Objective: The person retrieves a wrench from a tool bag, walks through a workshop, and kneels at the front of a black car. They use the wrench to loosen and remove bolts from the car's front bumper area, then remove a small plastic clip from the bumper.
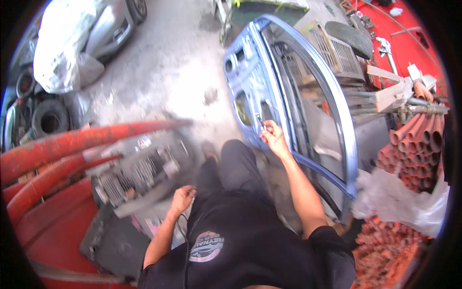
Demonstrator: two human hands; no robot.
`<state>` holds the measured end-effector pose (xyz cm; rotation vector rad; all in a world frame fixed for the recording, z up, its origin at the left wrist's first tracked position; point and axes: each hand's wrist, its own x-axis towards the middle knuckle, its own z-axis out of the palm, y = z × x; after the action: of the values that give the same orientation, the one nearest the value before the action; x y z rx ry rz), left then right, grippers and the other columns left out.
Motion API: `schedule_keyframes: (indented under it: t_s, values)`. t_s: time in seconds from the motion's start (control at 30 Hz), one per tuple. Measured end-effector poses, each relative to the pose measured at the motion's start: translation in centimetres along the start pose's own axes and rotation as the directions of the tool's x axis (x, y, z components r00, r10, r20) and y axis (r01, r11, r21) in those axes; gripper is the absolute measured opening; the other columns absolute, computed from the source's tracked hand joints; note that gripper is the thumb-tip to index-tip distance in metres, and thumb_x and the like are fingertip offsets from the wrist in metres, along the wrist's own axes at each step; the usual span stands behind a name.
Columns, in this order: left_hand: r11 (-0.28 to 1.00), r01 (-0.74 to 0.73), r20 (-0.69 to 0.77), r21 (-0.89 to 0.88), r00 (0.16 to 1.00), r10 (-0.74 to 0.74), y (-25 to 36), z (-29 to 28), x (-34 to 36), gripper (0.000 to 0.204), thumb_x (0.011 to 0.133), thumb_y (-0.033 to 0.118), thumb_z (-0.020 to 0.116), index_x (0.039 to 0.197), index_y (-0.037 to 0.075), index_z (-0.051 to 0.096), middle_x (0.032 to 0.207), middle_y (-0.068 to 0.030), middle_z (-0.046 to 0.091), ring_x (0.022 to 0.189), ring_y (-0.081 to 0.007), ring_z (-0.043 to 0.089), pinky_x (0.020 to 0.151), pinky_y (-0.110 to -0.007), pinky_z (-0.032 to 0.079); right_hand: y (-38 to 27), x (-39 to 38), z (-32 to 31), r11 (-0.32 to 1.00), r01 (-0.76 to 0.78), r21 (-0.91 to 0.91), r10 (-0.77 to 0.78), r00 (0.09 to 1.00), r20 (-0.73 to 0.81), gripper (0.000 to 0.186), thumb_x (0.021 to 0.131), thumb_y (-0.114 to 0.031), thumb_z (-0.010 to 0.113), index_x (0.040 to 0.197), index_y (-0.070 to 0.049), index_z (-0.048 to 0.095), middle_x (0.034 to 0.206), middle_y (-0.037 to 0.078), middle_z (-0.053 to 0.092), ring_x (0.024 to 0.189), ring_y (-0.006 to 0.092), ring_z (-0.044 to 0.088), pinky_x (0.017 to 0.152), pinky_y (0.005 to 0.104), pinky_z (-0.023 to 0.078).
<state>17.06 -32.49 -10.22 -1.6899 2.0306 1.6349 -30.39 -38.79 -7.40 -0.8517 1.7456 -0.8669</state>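
Head | right hand (274,137) grips small metal tool (260,121) at blue car door (269,86) | left hand (183,198) curled around black cable (185,241)

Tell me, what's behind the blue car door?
Through the door's window opening you can see a metal grille unit and red pipes farther right. Whatever sits behind its solid blue panel is hidden.

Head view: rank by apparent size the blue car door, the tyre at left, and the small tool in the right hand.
1. blue car door, by far the largest
2. tyre, though it lies further off at the rim, so its look is unsure
3. small tool, a thin metal piece in the right hand
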Motion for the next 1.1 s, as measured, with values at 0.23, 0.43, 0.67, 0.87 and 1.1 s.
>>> schedule_keyframes:
  t_s: [0.23,0.43,0.67,0.87,1.1]
  values:
    - [0.992,-0.124,-0.041,0.016,0.991,0.125,-5.7,-7.9,28.0,0.035,0.097,0.023,0.068,0.123,0.0,0.073,0.109,-0.0209,0.077,0.103,-0.0328,0.073,0.09,-0.042,0.055,21.1,23.6,9.8,0.961,-0.123,0.247,0.18,0.958,-0.224,0.012,0.094,-0.005,0.057,0.103,-0.008,0.065,0.069,0.005,0.062,0.051,0.0176,0.056,0.042,0.035,0.037]
    - [0.974,-0.161,-0.087,-0.157,0.985,0.149,4.4,-24.1,41.7,0.035,0.098,0.019,0.068,0.127,0.001,0.072,0.1,-0.0128,0.077,0.087,-0.0191,0.072,0.078,-0.035,0.056,14.0,32.2,7.3,0.929,-0.368,0.048,0.37,0.91,-0.19,0.016,0.098,-0.009,0.055,0.107,-0.002,0.066,0.069,0.01,0.066,0.052,0.0178,0.062,0.043,0.0358,0.045]
    - [0.979,0.068,-0.28,-0.193,0.952,-0.121,-2.4,-35.6,62.2,0.036,0.09,0.007,0.064,0.124,0.0,0.074,0.099,-0.0173,0.078,0.085,-0.0204,0.073,0.076,-0.034,0.057,1.8,56.3,7.4,0.763,-0.211,-0.611,0.192,0.977,-0.098,0.026,0.091,-0.017,0.061,0.11,-0.002,0.07,0.109,0.026,0.072,0.105,0.0487,0.067,0.09,0.0543,0.054]
    - [0.936,0.239,-0.138,-0.26,0.95,-0.281,-2.8,-42.7,64.8,0.036,0.09,0.012,0.065,0.123,0.001,0.075,0.101,-0.0164,0.078,0.088,-0.0257,0.074,0.076,-0.035,0.058,-18.5,78.0,10.0,0.758,0.113,-0.643,-0.034,0.99,0.133,0.026,0.089,-0.021,0.064,0.104,-0.001,0.069,0.104,0.026,0.071,0.101,0.0453,0.068,0.086,0.0551,0.053]
    - [0.925,0.303,-0.059,-0.228,0.944,-0.324,-7.0,-55.5,81.3,0.034,0.09,0.01,0.064,0.12,-0.003,0.074,0.092,-0.0144,0.076,0.075,-0.0234,0.07,0.065,-0.034,0.056,-34.3,98.4,18.8,0.809,0.223,-0.544,-0.146,0.972,0.183,0.03,0.096,-0.022,0.062,0.122,-0.007,0.066,0.113,0.025,0.071,0.109,0.0438,0.067,0.092,0.0543,0.052]
